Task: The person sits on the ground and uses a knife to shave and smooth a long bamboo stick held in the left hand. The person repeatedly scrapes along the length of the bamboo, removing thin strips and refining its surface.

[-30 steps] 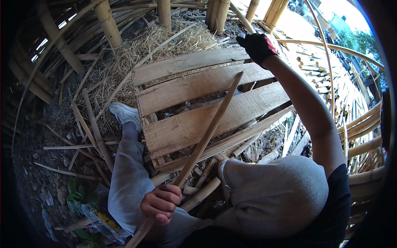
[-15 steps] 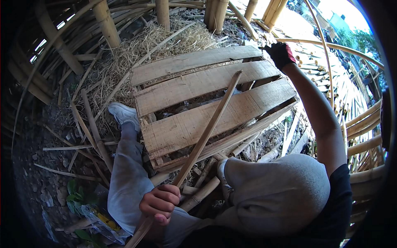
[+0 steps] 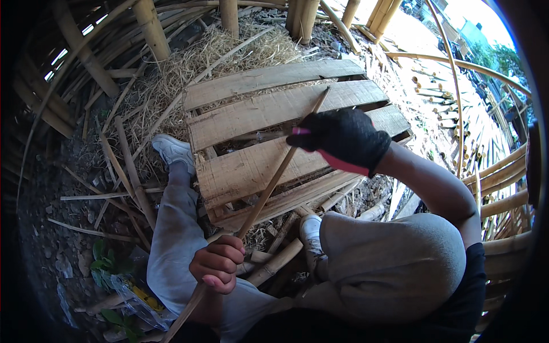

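My left hand (image 3: 217, 264), bare, is wrapped round the lower part of a long bamboo strip (image 3: 266, 197). The strip slants up and away over a low slatted wooden crate (image 3: 246, 174), its far end above the slats. My right hand (image 3: 349, 137) wears a black glove with red-pink parts and is closed on a knife (image 3: 260, 136). Its thin blade is smeared by motion and points left, across the strip's upper part. Whether the blade touches the strip I cannot tell. The glove hides most of the handle.
Pale shavings (image 3: 223, 60) lie heaped behind the crate. Upright bamboo poles (image 3: 151, 31) stand beyond. Cut bamboo pieces (image 3: 274, 263) lie between my legs, and loose strips (image 3: 128, 166) at the left. Stacked bamboo (image 3: 434, 94) lies far right; a plastic bag (image 3: 137, 297) is near left.
My right hand has swung with the knife from beyond the crate's far right corner back toward me, to the bamboo strip. My left hand keeps its hold, shifted only slightly.
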Demonstrator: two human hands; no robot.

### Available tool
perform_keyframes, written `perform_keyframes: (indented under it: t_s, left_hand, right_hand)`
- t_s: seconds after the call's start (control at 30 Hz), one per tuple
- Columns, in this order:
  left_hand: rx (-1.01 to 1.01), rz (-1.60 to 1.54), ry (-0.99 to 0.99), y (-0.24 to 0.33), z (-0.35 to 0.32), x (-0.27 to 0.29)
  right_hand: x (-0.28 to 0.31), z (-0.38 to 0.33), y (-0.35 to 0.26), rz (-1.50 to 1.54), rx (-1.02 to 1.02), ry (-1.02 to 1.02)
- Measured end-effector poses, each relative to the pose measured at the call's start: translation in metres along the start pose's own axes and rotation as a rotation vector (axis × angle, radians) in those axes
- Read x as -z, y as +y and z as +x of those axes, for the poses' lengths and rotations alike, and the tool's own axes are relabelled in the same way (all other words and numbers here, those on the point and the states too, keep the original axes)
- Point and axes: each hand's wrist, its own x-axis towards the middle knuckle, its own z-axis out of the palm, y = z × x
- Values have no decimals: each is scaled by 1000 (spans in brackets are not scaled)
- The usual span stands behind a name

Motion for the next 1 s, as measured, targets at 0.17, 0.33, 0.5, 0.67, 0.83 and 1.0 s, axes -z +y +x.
perform_keyframes:
  t_s: [0.17, 0.33, 0.5, 0.67, 0.83, 1.0]
  left_hand:
    - [-42, 0, 3, 0, 3, -7]
    - [-42, 45, 3, 12, 8, -9]
    - [-73, 91, -36, 26, 20, -5]
    - [-85, 134, -89, 30, 30, -4]
    - [-116, 167, -73, 40, 35, 6]
    - [-113, 120, -53, 20, 32, 9]
  right_hand:
    - [-28, -35, -40, -112, 435, -55]
    - [-22, -32, -49, -143, 385, -28]
    - [-21, -38, -64, -201, 382, 4]
    - [-27, -37, -73, -3, 419, 30]
    - [-32, -23, -85, -139, 481, 136]
    - [-47, -19, -81, -26, 463, 226]
